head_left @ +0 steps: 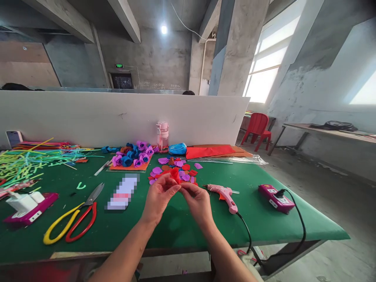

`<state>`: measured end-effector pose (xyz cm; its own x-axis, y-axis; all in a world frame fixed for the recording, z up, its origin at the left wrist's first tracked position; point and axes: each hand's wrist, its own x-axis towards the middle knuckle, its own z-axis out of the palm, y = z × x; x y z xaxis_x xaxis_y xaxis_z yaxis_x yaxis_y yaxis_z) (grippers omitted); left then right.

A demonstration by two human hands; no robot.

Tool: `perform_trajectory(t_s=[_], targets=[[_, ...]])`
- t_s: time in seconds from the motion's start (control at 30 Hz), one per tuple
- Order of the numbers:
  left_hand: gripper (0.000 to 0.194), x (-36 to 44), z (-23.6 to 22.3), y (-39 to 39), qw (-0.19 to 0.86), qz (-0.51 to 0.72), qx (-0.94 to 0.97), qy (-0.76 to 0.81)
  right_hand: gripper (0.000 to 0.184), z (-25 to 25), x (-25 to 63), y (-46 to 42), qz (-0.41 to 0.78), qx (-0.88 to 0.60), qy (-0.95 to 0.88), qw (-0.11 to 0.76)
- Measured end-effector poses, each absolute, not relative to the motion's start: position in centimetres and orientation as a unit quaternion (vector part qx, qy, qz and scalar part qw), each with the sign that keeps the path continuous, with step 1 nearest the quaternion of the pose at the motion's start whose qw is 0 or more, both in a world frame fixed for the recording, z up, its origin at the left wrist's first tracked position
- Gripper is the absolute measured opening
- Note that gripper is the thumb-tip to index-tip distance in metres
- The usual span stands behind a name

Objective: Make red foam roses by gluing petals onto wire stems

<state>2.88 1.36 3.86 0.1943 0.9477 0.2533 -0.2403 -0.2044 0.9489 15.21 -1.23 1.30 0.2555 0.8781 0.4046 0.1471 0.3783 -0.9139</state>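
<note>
A red paper flower [175, 175] is held up over the table, pinched in the fingers of my left hand [160, 196]. My right hand [196, 199] meets it from the other side, thumb and fingertips closed at the base of the flower. Whatever sits between those right fingertips is hidden. Just beyond both hands lies a loose pile of purple, red and brown petals [157, 170]. To the right of my right hand a pink glue gun [225, 192] rests on its side, a clear glue stick poking out of its back.
Scissors [85, 213], a blurred-out rectangle [122, 192] and a power strip [32, 211] lie on the left. Finished flowers [132, 154], a pink bottle [163, 137] and red sheets [210, 151] stand behind. Another power strip [276, 198], with a trailing cord, is at right.
</note>
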Motion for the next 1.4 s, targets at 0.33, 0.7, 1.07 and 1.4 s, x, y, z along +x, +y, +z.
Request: perform_trajectory(t_s=[0.33, 0.7, 1.07, 1.4], targets=[[0.012, 2.6, 3.2, 0.9, 0.308, 0.563, 0.706, 0.300, 0.016, 1.0, 15.2, -1.0, 0.356, -0.384, -0.519, 0.676], [0.013, 2.1, 3.9, 0.6, 0.295, 0.536, 0.709, 0.352, 0.043, 2.8, 16.2, -2.0, 0.296, -0.386, -0.622, 0.614], [0.015, 2.9, 3.4, 0.3, 0.272, 0.529, 0.737, 0.320, 0.013, 3.6, 16.3, -2.4, 0.226, -0.383, -0.625, 0.642], [0.013, 2.8, 3.4, 0.4, 0.305, 0.540, 0.723, 0.303, 0.009, 3.6, 16.5, -2.4, 0.217, -0.368, -0.631, 0.647]])
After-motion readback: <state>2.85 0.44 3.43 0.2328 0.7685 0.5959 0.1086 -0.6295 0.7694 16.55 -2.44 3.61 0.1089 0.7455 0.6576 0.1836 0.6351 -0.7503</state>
